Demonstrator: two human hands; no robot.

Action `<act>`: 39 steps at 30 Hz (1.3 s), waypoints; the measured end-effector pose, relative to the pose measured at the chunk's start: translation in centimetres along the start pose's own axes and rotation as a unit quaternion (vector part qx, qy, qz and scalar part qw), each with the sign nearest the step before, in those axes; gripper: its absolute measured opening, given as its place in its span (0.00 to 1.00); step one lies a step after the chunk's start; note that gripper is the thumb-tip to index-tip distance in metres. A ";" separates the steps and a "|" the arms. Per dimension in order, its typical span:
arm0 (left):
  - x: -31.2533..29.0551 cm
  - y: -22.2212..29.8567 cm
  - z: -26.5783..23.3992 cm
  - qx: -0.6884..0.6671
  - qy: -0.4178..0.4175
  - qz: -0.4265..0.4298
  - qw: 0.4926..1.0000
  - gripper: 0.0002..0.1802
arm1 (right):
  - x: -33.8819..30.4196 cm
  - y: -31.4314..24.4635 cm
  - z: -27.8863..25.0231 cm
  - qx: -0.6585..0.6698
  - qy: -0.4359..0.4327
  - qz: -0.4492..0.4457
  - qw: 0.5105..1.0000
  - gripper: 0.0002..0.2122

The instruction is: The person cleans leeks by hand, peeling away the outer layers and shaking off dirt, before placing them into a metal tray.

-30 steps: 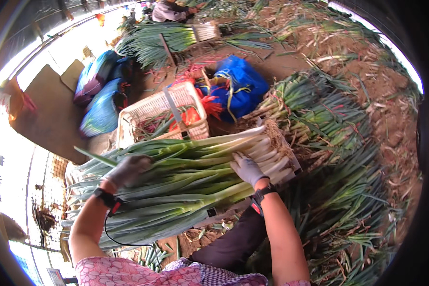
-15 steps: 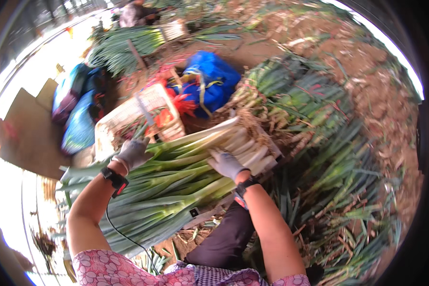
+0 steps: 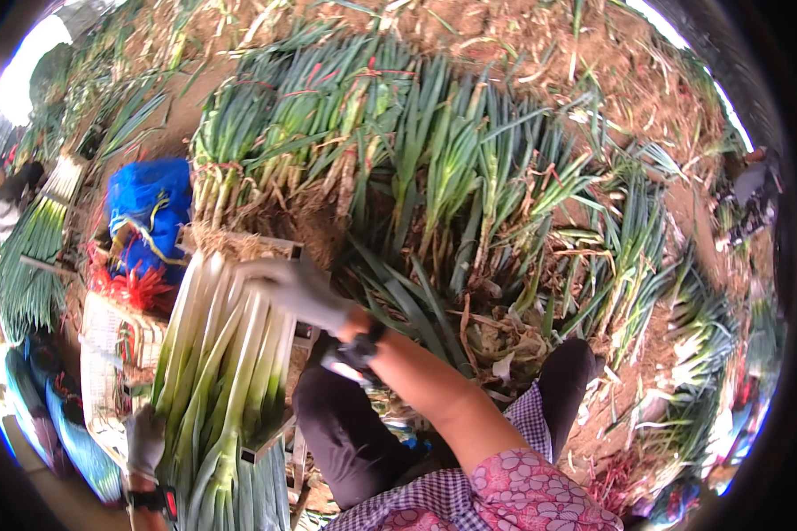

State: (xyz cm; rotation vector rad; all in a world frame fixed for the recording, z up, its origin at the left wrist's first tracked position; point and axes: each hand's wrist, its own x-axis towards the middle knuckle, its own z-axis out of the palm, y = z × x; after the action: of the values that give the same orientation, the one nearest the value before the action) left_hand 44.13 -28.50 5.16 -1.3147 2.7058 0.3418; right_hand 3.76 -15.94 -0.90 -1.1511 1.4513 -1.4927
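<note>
A thick row of leeks [image 3: 226,380] lies on a low wooden stand [image 3: 288,248], roots at the far end and green leaves toward me. My right hand [image 3: 297,290], in a pale glove, reaches across the white shanks near the roots, fingers stretched over them and not closed round a stalk. Along the left side of the row, my gloved left hand [image 3: 144,438] rests against the green part with its fingers extended. Leaves partly cover its fingertips. Each wrist wears a dark band with a small device.
Left of the leeks stand a pale plastic crate [image 3: 102,372] and a blue mesh sack [image 3: 150,208] beside red ties [image 3: 128,288]. Tied leek bundles [image 3: 328,115] lie beyond, with loose leaves and debris [image 3: 505,336] on the ground. Another person [image 3: 13,190] is at the far left.
The view has swung to the right, so the leek row now shows at the left. My right hand has shifted closer to the root ends; my left stays at the row's left side.
</note>
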 end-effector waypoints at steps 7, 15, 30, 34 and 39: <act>-0.2 -3.5 3.0 -0.001 0.066 -0.006 0.998 0.07 | -14.8 18.7 -22.4 -0.260 0.509 0.356 0.739 0.20; 3.0 3.6 -1.7 0.137 0.037 -0.004 0.990 0.13 | -19.4 19.4 -24.8 -0.299 0.452 0.397 0.741 0.18; 9.3 53.5 12.0 -0.726 -0.340 0.124 0.585 0.21 | -37.9 -8.2 -12.5 -0.096 0.334 0.202 0.916 0.09; 10.4 54.2 12.5 -0.752 -0.386 0.049 0.532 0.21 | -42.5 -5.2 -12.3 -0.041 0.268 0.321 0.908 0.14; 9.5 51.0 12.6 -0.853 -0.313 0.067 0.412 0.20 | -32.8 -3.2 -16.2 -0.271 0.335 0.130 0.893 0.28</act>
State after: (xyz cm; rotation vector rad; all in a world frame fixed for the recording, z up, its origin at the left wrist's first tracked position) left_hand -1.78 -2.08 -1.15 -0.4373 0.9328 3.1259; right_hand -0.76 20.51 -0.37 -0.6914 2.5056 -1.3888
